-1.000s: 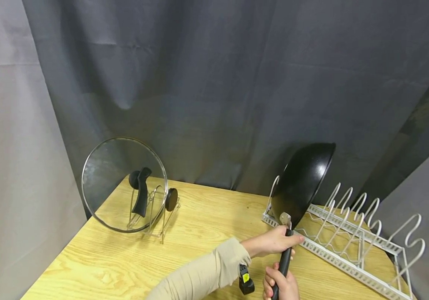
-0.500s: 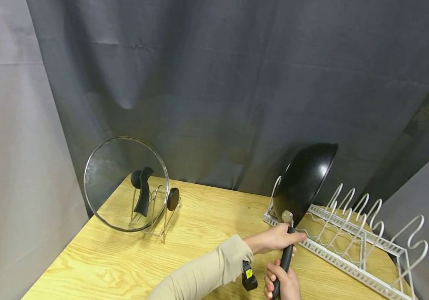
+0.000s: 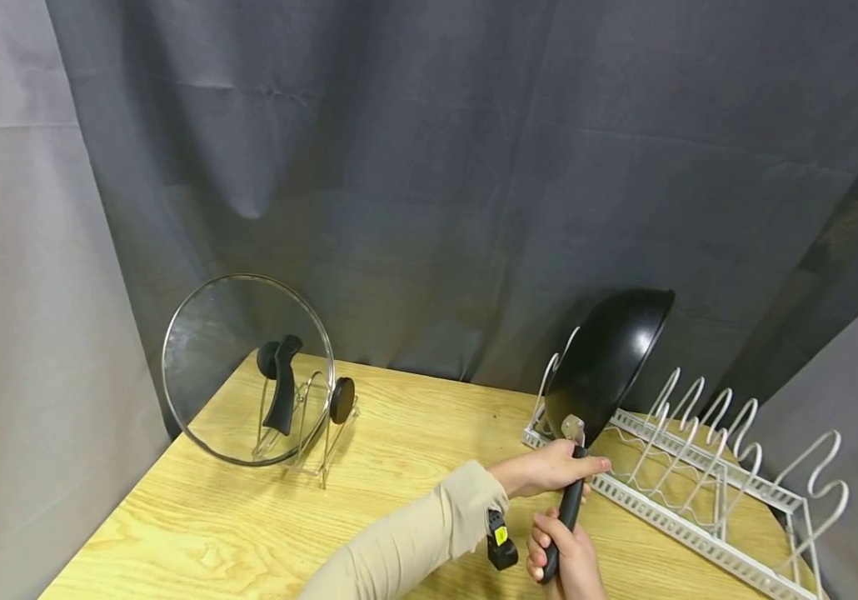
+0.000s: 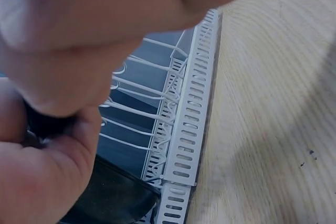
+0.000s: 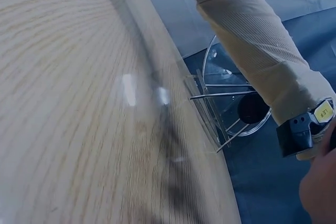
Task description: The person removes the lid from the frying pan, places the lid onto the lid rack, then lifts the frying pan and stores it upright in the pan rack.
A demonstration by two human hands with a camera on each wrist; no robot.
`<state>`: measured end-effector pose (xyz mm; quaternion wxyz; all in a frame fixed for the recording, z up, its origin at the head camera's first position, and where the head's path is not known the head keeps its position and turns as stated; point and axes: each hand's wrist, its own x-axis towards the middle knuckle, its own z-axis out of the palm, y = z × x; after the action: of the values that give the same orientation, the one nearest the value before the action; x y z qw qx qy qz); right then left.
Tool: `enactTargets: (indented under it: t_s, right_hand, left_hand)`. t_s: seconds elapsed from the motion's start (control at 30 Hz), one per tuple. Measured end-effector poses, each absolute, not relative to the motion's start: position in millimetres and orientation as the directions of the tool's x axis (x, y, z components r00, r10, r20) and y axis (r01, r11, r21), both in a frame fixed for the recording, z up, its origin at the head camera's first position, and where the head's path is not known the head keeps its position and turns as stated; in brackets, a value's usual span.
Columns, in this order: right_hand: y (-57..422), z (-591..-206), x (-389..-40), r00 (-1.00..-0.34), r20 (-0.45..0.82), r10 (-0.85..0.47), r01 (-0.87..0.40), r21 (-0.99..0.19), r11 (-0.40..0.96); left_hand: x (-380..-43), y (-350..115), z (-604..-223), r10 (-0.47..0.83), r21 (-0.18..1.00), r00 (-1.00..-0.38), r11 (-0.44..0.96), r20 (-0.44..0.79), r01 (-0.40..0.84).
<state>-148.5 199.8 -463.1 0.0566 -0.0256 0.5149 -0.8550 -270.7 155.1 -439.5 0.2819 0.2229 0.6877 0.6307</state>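
Note:
A black wok (image 3: 605, 358) stands tilted on edge at the left end of a white rack (image 3: 669, 518). My left hand (image 3: 552, 468) grips the top of its black handle (image 3: 570, 507), close to the metal bracket (image 3: 573, 428), thumb laid across. Lower down, my right hand (image 3: 567, 554) wraps its fingers round the handle near its end. In the left wrist view, the curled left fingers (image 4: 79, 40) fill the upper left, with part of the wok (image 4: 115, 195) below and the rack rail (image 4: 189, 114) beside them.
A glass lid (image 3: 207, 358) with a black handle (image 3: 282, 387) leans upright in a wire stand (image 3: 326, 454) at the table's back left. White wire dividers (image 3: 725, 450) rise along the rack to the right. A dark curtain (image 3: 399, 167) hangs behind the wooden table (image 3: 249, 533).
The handle's lower end has risen slightly with my right hand, and the wok's top edge has dipped a little. Both hands keep their hold; lid and rack stay put.

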Motion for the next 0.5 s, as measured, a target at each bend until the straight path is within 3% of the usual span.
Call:
enactTargets:
  t_s: [0.3,0.5]
  right_hand:
    - [200,-460,-153,-0.993,-0.069,-0.093,0.104,-0.884,-0.456]
    - [201,-457,-156,-0.992,-0.08,-0.097,0.117,-0.878,-0.465]
  left_hand:
    - [-276,160,-441,0.669,0.994,-0.736,0.084,-0.108,-0.069]
    - [-282,160,-438,0.706,0.991,-0.697,0.064,-0.126,-0.115]
